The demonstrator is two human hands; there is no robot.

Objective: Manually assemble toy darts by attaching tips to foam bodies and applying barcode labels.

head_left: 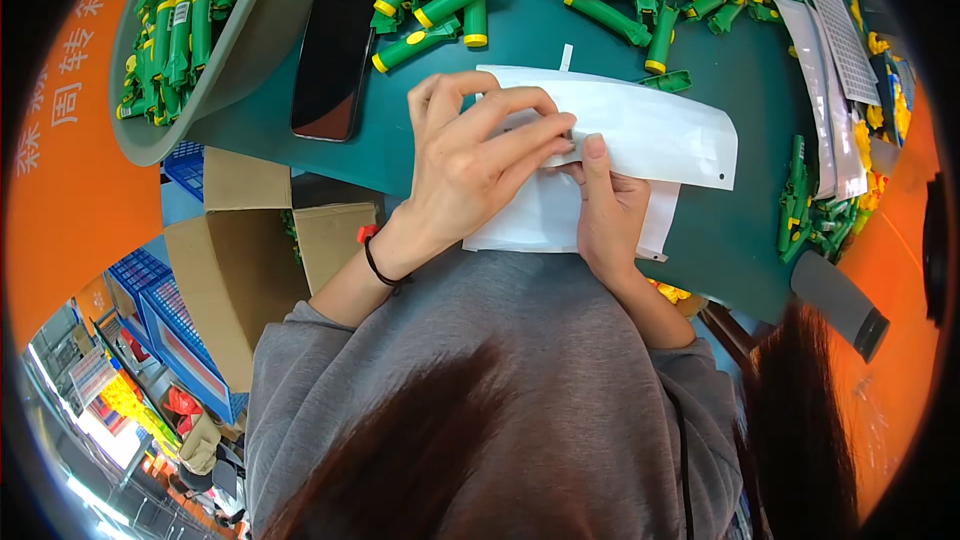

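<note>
Fingers (520,142) half-curled, our left hand (455,168) is at the white sheet (670,125)'s edge, can't tell its grip; our right hand (613,212) pinches that sheet.

A head-worn fisheye looks down at the green tabletop (740,240).

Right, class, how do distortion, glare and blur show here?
Head view throughout: blue plastic crates look skewed near the black border; long white lights glare at lower left; dark brown hair looks soft; bare left hand and bare right hand look sharper.
</note>
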